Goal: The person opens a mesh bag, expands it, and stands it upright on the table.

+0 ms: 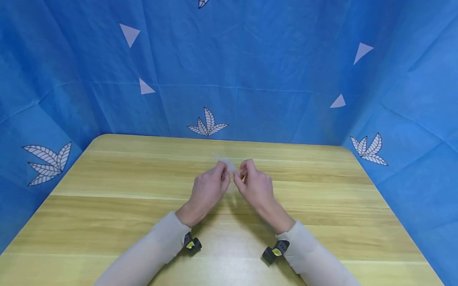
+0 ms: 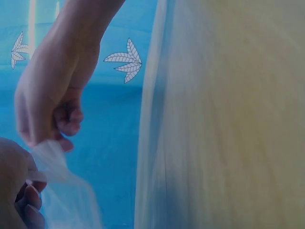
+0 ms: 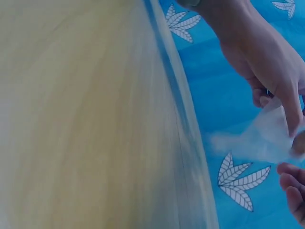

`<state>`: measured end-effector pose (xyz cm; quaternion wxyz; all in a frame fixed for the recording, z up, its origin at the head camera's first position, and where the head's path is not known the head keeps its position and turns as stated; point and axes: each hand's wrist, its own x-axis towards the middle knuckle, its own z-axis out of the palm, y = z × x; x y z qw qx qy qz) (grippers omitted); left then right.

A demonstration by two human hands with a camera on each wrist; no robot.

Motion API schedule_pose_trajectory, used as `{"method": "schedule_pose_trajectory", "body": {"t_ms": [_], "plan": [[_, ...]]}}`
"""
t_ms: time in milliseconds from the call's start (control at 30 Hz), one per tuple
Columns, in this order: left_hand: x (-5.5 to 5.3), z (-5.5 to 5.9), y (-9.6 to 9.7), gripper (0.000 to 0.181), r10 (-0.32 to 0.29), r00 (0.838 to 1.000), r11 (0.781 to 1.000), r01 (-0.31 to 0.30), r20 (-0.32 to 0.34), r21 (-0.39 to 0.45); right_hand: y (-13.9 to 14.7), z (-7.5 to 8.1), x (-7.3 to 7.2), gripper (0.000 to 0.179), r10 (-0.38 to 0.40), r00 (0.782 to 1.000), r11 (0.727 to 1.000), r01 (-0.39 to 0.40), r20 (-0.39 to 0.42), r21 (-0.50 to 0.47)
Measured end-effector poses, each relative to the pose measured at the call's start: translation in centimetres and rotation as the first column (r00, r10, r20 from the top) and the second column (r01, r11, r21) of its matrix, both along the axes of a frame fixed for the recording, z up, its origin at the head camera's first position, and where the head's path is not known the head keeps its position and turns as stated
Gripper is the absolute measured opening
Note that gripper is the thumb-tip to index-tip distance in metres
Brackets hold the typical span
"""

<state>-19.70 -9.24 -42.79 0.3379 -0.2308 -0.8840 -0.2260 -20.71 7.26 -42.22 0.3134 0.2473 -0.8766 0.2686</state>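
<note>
Above the middle of the table, the left hand (image 1: 208, 190) and right hand (image 1: 258, 191) meet almost fingertip to fingertip. Both pinch a thin, translucent plastic bag (image 1: 229, 163). In the left wrist view the bag (image 2: 71, 202) hangs down in loose folds, with the right hand (image 2: 57, 90) at its top corner and the left hand's fingers (image 2: 32, 198) at its edge. From the right wrist, the bag (image 3: 262, 138) spreads away to the side, blurred, below the left hand (image 3: 267, 62); only part of the right hand's fingers (image 3: 293, 186) shows at the frame's edge.
A light wooden table (image 1: 125, 222) with rounded far corners stretches under both arms. Blue cloth (image 1: 250, 71) with white leaf and triangle prints hangs behind it and along both sides. Small dark cameras are strapped at the left wrist (image 1: 193, 245) and right wrist (image 1: 274, 252).
</note>
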Motion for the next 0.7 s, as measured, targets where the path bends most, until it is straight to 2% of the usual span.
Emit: {"method": "schedule_pose_trajectory", "body": {"t_ms": [100, 167, 300, 367, 400, 600, 700], "plan": [[-0.2, 0.2, -0.3, 0.01, 0.023, 1.0, 0.999, -0.023, -0.002, 0.022, 0.2, 0.2, 0.0, 0.012, -0.008, 0.998, 1.0, 0.01, 0.061, -0.029], [-0.2, 0.4, -0.4, 0.011, 0.03, 0.999, 0.998, -0.031, 0.015, 0.052, 0.3, 0.4, 0.0, 0.01, 0.013, 0.99, 0.997, -0.001, 0.138, -0.083], [-0.1, 0.7, -0.6, 0.012, 0.016, 0.997, 0.994, -0.024, 0.079, 0.103, 0.1, 0.8, 0.0, 0.026, 0.107, 0.941, 0.983, -0.051, 0.321, -0.178], [-0.1, 0.7, -0.5, 0.013, 0.005, 0.995, 0.994, -0.016, 0.102, 0.104, -0.1, 0.9, 0.1, 0.033, 0.132, 0.922, 0.981, -0.069, 0.364, -0.179], [-0.1, 0.7, -0.5, 0.013, 0.001, 0.994, 0.995, -0.012, 0.11, 0.101, -0.1, 0.9, 0.1, 0.032, 0.135, 0.923, 0.983, -0.077, 0.36, -0.169], [0.0, 1.0, -0.4, 0.02, -0.02, 0.983, 0.993, -0.001, 0.182, 0.115, -0.1, 0.8, 0.3, 0.007, 0.079, 0.977, 0.99, -0.055, 0.198, -0.128], [0.0, 1.2, -0.4, 0.022, -0.007, 0.974, 0.991, -0.022, 0.225, 0.131, -0.1, 0.9, 0.4, 0.004, 0.046, 0.989, 0.994, -0.032, 0.139, -0.1]]}}
